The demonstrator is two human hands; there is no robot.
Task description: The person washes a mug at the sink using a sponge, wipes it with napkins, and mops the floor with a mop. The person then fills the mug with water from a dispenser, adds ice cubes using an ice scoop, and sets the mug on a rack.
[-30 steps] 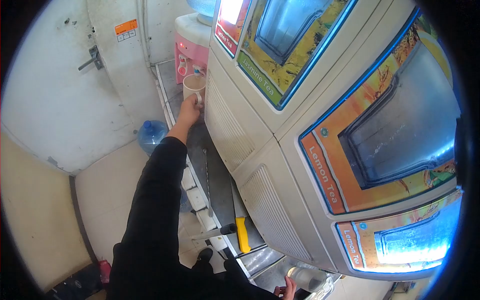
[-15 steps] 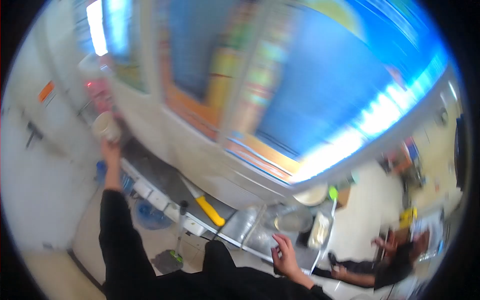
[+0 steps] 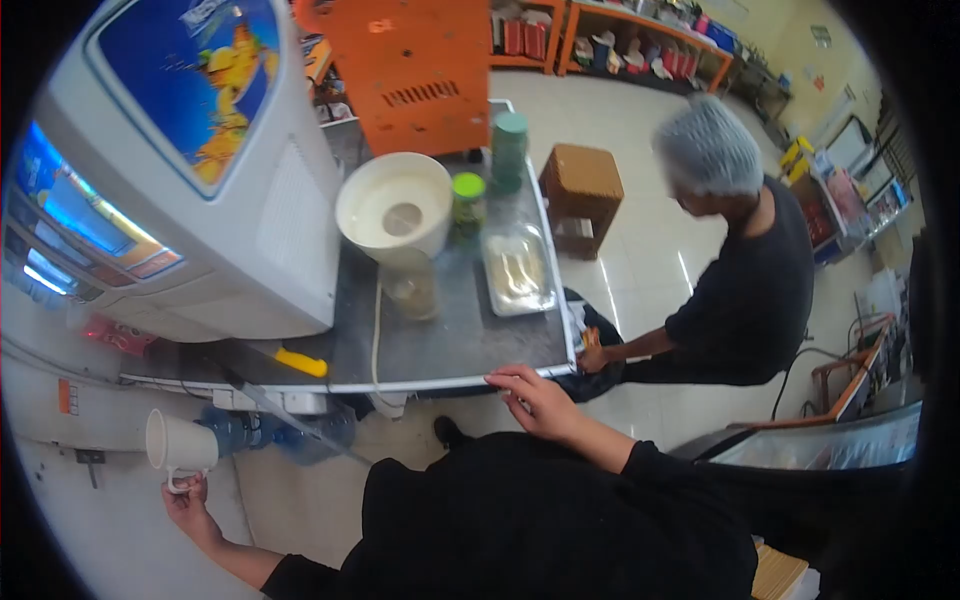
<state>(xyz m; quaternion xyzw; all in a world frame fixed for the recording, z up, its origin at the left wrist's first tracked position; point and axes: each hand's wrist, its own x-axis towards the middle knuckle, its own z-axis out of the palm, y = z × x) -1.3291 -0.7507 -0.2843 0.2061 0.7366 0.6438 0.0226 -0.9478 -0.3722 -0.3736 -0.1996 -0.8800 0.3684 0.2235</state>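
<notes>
My left hand is closed on the handle of a white mug, held off the counter's left end beside a white wall or door. The mug is tilted, and its inside is hidden. My right hand is at the near edge of the dark counter, its fingers apart and loosely bent, with nothing in them. Whether its fingertips touch the edge I cannot tell. A knife with a yellow handle lies on the counter between my hands.
A big white dispenser machine fills the counter's left. Further right stand a white tub, a clear container, a green-lidded jar, a green bottle and a wrapped tray. A person in a hairnet bends near the corner, by a brown stool.
My view has swung to the right and backed away from the machine's lit front. My left hand, with the mug, now appears lower. The co-worker looks nearer and larger.
</notes>
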